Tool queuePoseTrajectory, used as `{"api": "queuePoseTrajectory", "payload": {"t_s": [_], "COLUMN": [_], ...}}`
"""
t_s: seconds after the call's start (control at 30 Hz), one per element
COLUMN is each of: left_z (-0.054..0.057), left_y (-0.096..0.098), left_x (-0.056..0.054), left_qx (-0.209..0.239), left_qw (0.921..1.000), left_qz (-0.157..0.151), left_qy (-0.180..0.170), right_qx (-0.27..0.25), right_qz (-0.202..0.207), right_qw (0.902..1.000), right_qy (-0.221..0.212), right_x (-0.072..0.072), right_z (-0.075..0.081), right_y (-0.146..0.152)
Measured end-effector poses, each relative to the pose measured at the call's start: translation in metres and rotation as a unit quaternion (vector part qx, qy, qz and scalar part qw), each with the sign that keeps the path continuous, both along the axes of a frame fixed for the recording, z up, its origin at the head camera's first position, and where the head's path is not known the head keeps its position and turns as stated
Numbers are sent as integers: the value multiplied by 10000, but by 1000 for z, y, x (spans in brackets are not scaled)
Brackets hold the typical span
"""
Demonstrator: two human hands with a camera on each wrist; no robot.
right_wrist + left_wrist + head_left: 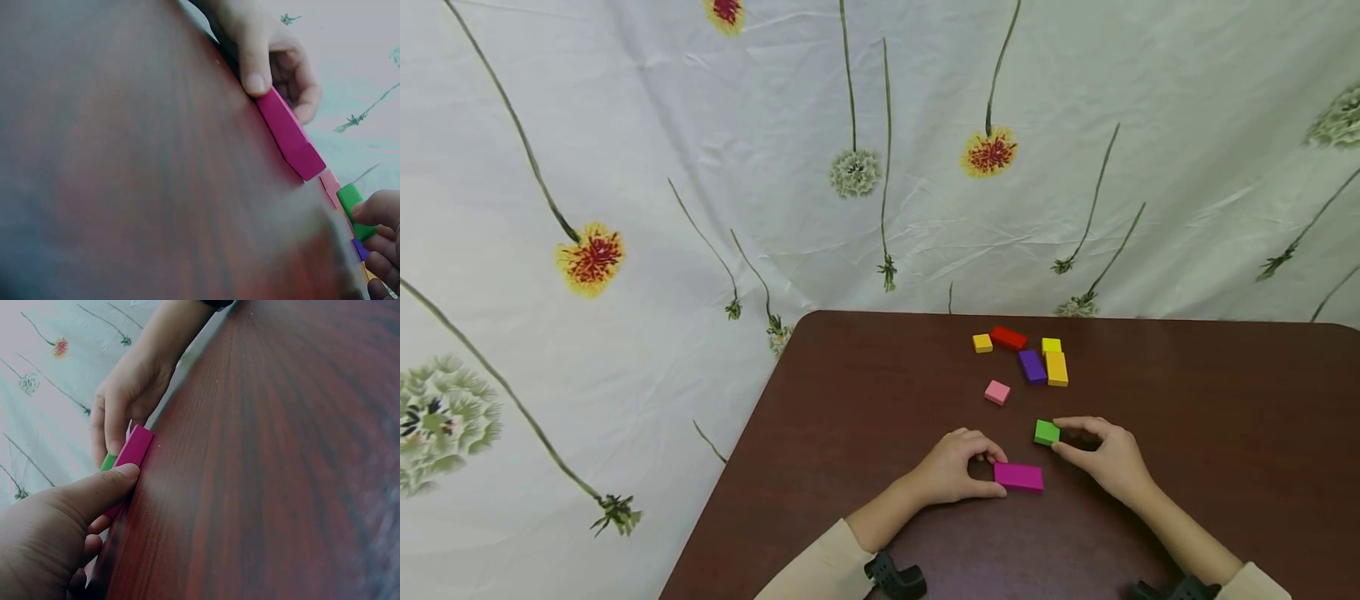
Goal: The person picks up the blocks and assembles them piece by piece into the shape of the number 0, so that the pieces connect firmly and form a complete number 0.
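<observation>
My left hand (957, 468) pinches the left end of a magenta rectangular block (1019, 477) between thumb and fingers, low at the tabletop. To its right, my right hand (1108, 458) holds a small green block (1047, 432) between thumb and forefinger. The green block is a little farther from me than the magenta one, with a gap between them in the head view. From the right wrist view, the magenta block (290, 136) lies along the wood, its free end pointing toward the green block (355, 209).
Beyond the hands a pink block (997, 392) lies alone on the dark wooden table (820, 433). Farther back are a purple block (1032, 367), an orange block (1057, 369), a bright yellow block (1051, 345), a red block (1008, 337) and a small yellow-orange block (982, 343). A flowered cloth (760, 108) hangs behind.
</observation>
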State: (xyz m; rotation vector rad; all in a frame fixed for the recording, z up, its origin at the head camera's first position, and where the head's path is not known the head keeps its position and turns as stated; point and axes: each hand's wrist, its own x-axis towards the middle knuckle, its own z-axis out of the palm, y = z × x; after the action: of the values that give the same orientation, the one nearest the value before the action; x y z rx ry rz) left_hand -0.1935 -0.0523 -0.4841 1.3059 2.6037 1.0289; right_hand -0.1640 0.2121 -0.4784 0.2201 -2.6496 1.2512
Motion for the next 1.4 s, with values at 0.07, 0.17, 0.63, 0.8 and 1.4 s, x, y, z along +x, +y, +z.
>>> {"api": "queuePoseTrajectory", "payload": {"t_s": [0.07,0.17,0.63,0.8,1.4], "left_z": [0,1,2,3,2], "left_y": [0,1,3,3,1], "left_x": [1,2,1,0,0], "left_qx": [-19,-35,-108,-121,-147], "left_qw": [10000,10000,9998,9998,9998], "left_qz": [9,35,46,37,70], "left_qy": [13,38,127,135,108], "right_qx": [40,85,446,388,334], "right_qz": [-6,-23,-198,-148,117], "right_qw": [10000,10000,9978,9972,9974], "right_qy": [-54,-25,445,616,624], "right_x": [6,13,30,31,30], "right_z": [0,-1,-7,-11,-13], "right_y": [0,-1,-2,-1,-2]}}
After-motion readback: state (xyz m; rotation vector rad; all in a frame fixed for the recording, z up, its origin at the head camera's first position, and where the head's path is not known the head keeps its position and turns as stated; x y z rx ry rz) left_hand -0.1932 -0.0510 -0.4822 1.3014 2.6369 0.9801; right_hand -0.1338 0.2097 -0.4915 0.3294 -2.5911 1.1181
